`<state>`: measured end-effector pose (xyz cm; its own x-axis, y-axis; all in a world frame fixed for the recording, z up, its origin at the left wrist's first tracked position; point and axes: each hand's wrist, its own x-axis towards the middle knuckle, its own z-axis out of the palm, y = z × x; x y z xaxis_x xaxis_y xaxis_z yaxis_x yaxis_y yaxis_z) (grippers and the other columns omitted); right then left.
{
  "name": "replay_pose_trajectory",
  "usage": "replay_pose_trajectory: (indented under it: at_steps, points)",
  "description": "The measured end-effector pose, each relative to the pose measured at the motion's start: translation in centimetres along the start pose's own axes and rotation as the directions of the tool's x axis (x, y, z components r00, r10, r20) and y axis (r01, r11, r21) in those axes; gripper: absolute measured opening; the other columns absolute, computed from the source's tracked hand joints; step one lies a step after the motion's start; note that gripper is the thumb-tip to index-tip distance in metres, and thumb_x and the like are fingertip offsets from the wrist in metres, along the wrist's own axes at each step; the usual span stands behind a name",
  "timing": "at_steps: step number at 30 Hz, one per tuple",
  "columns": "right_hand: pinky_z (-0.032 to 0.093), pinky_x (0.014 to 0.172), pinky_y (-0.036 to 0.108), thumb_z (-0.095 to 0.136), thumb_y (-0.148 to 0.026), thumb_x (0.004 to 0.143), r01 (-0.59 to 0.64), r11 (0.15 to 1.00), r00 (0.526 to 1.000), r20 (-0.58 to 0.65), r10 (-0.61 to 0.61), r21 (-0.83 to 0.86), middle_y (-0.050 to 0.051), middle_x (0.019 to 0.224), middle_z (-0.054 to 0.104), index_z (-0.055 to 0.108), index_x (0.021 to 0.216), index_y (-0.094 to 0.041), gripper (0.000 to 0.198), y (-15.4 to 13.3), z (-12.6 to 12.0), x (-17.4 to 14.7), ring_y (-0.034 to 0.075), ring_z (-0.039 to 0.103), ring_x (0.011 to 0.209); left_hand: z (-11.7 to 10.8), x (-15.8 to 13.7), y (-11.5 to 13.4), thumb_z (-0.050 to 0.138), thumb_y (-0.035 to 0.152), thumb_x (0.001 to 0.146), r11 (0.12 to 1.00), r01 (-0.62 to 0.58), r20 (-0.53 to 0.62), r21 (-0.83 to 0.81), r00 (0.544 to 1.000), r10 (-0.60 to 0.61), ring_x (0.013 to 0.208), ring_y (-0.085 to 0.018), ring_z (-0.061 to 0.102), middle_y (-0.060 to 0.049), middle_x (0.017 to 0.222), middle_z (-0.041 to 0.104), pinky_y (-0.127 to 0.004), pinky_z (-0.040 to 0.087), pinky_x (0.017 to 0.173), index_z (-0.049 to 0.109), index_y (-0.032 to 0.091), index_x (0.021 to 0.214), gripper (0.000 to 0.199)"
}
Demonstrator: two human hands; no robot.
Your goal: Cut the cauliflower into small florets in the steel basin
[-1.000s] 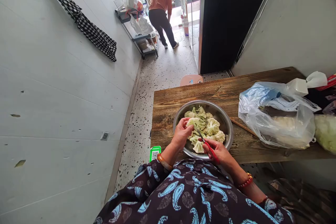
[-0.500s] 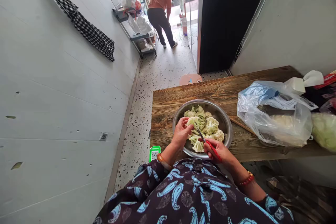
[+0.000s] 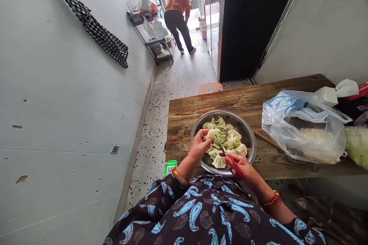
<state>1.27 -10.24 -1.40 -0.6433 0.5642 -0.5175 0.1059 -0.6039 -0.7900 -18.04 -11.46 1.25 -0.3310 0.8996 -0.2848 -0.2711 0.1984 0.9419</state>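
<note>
A round metal bowl (image 3: 251, 141) stands near the front edge of the wooden table, with several cauliflower pieces (image 3: 233, 138) lying in it. Above the bowl's left side, my left hand (image 3: 200, 146) is closed on a pale cauliflower floret (image 3: 211, 134) between thumb and fingers. My right hand (image 3: 240, 165), at the front right of the bowl, grips red-handled scissors (image 3: 236, 165). Their dark blades point up and left, the tips at the held floret. Whether the blades are apart is too small to tell.
On the wooden table (image 3: 184, 113), a clear plastic bag (image 3: 304, 130) lies right of the bowl, a chopstick-like stick (image 3: 267, 139) between them. A green code card (image 3: 170, 167) is at the left corner. A pink stool (image 3: 209, 88) stands beyond. Another person (image 3: 178, 17) bends over by the doorway.
The view has shifted slightly, so the whole scene sits a little further right and lower. Both hands keep their holds on the floret and scissors. The person at the doorway stoops lower.
</note>
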Motion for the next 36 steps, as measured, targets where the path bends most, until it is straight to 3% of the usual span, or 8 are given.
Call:
replay_pose_trajectory:
  at_steps: [14, 18, 26, 30, 36]
  points:
    - [0.017, 0.043, 0.022, 0.068, -0.071, 0.071, 0.062, 0.982, 0.996, 0.067, -0.051, -0.180, -0.007, 0.051, 0.036, 0.072, 0.104, -0.012, 0.068, -1.4, -0.8, -0.1, 0.007, 0.028, 0.046, -0.6, -0.1, -0.7, 0.081, 0.042, 0.068, 0.999, -0.005, 0.015, 0.043, 1.000, 0.004, 0.066, -0.010, 0.057, -0.001, 0.087, 0.062, -0.020, 0.038, 0.052, 0.061, 0.016, 0.097, 0.044]
    - [0.023, 0.045, 0.022, 0.067, -0.065, 0.077, 0.119, 0.969, 0.989, 0.110, -0.097, -0.216, -0.005, 0.054, 0.042, 0.074, 0.101, -0.011, 0.059, -1.2, -1.5, 0.1, 0.008, 0.031, 0.049, -0.6, -0.2, -1.2, 0.080, 0.040, 0.069, 0.999, -0.006, 0.013, 0.040, 1.000, 0.005, 0.065, -0.009, 0.056, -0.001, 0.085, 0.062, -0.019, 0.038, 0.051, 0.061, 0.015, 0.098, 0.043]
    - [0.046, 0.064, 0.029, 0.067, -0.056, 0.079, 0.237, 0.906, 0.972, 0.076, -0.224, -0.352, 0.005, 0.075, 0.069, 0.077, 0.099, -0.014, 0.048, -0.8, -2.1, 0.4, 0.021, 0.060, 0.073, -0.5, -0.1, -1.4, 0.080, 0.039, 0.069, 0.999, 0.020, 0.003, 0.042, 1.000, -0.020, 0.064, -0.009, 0.056, -0.002, 0.086, 0.063, -0.018, 0.040, 0.052, 0.061, 0.015, 0.099, 0.043]
    - [0.050, 0.073, 0.033, 0.066, -0.052, 0.082, 0.270, 0.869, 0.963, 0.114, -0.245, -0.413, 0.006, 0.076, 0.071, 0.078, 0.100, -0.015, 0.042, -0.7, -2.5, 0.4, 0.027, 0.064, 0.085, -0.5, -0.2, -0.9, 0.082, 0.038, 0.067, 0.998, 0.054, 0.030, 0.036, 0.998, -0.055, 0.068, -0.010, 0.058, -0.004, 0.091, 0.065, -0.020, 0.046, 0.057, 0.062, 0.015, 0.100, 0.045]
    - [0.052, 0.076, 0.035, 0.066, -0.050, 0.082, 0.276, 0.835, 0.959, 0.085, -0.269, -0.476, 0.006, 0.076, 0.072, 0.077, 0.103, -0.015, 0.042, -0.8, -2.5, 0.5, 0.026, 0.066, 0.081, -0.2, -0.2, -0.9, 0.082, 0.037, 0.067, 0.999, 0.025, 0.015, 0.029, 1.000, -0.026, 0.072, -0.012, 0.061, -0.005, 0.099, 0.066, -0.025, 0.052, 0.064, 0.062, 0.016, 0.101, 0.045]
